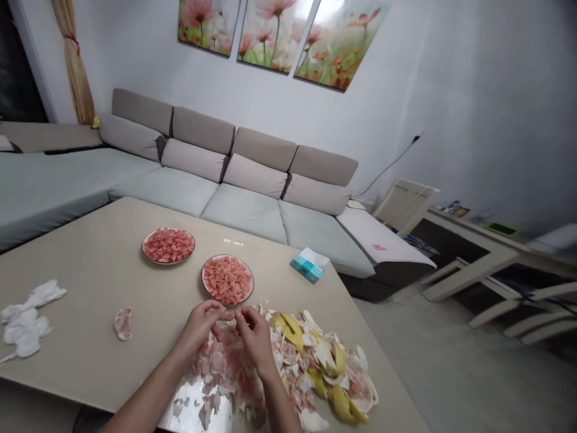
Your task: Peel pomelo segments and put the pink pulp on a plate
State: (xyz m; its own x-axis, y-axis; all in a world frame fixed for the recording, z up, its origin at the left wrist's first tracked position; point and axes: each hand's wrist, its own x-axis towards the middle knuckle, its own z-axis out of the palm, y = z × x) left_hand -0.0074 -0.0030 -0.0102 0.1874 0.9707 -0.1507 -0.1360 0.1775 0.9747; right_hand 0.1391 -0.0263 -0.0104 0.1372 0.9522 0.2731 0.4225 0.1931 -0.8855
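From here I see my left hand pinching a small pink piece just nearside of a pulp-filled plate; I can't tell what my right hand grips. Peelings heap toward the table's right edge, 1 segment toward the near edge.

plates: 2 | loose segment: 1 | tissue box: 1 | wall pictures: 3 | (peel scraps: too many)

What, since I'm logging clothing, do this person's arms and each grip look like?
The left forearm and right forearm are bare as far as they show, without sleeve, watch or bracelet. The left grip and right grip are ungloved hands; fingernail detail is too small to tell.
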